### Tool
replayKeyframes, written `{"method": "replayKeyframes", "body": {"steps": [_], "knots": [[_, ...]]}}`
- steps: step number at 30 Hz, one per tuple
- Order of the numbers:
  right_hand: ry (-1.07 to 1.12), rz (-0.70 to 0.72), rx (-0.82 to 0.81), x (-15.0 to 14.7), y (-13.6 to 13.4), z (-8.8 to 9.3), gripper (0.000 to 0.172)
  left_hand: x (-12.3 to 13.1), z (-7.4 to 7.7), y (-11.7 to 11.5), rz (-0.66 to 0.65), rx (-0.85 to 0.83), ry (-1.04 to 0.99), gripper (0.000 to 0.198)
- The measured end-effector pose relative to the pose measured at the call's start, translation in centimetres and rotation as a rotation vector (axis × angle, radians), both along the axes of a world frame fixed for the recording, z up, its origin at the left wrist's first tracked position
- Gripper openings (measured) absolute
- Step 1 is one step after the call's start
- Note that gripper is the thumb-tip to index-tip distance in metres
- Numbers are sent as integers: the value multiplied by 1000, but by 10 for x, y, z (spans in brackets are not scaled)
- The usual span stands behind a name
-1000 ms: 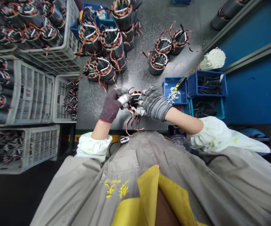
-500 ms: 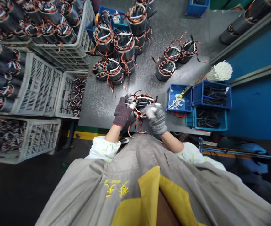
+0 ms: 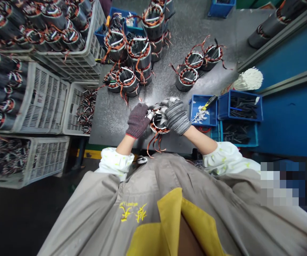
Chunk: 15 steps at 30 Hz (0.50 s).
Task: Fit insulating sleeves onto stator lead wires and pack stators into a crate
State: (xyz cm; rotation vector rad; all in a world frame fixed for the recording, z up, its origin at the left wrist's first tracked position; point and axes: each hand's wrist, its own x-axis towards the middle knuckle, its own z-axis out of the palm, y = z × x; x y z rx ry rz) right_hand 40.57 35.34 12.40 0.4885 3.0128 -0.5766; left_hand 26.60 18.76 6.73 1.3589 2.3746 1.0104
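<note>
Biggest thing here is the wearer's grey jacket (image 3: 153, 177) with its yellow collar, running off the bottom edge. Then the dark metal surface (image 3: 111, 117), and a blue panel (image 3: 289, 124) cut off on the right. Grey plastic crates (image 3: 43, 103) are piled on the left, full of wire-wound cores, and the outer ones are chopped by the edge. Some blocky pixels hide whatever's beside the right sleeve (image 3: 228, 156).

Farther back on the surface there are stacked cores (image 3: 140, 58), partly blocking some blue bins behind them, plus a trio of cores (image 3: 187, 83) over to the right. Near those sit a shallow blue tray (image 3: 203, 124) and two bins (image 3: 251, 114) of dark strips, too jumbled to sort out.

Right hand (image 3: 177, 115), striped grey glove, is bent over the far right rim of the core (image 3: 159, 130), covering a good chunk of it. Left hand (image 3: 138, 121), maroon glove, curls in at its left rim. Fingertips are bunched up, so I can't tell what either one's pinching or how tight. That core sits at the near side of the surface, between both hands, orange leads (image 3: 159, 142) trailing toward the jacket.

Smallest stuff: a yellow-and-black-handled tool (image 3: 210, 102) and white scraps (image 3: 200, 116) in the tray.
</note>
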Motion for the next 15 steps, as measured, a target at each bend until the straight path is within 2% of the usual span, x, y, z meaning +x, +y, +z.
{"method": "replayKeyframes", "body": {"steps": [4, 6, 10, 13, 15], "knots": [[69, 37, 8, 21, -5, -16, 41, -8, -4, 11, -67, -56, 2, 31], [130, 9, -21, 26, -6, -22, 40, -15, 1, 14, -120, -45, -12, 34], [180, -43, -43, 26, -6, -35, 37, -35, 29, 28, -369, -65, 79, 37], [188, -83, 4, 28, -7, -39, 34, -46, 48, 45, -496, -169, 226, 27], [184, -100, 32, 30, -7, -37, 32, -47, 54, 57, -558, -213, 269, 19]]}}
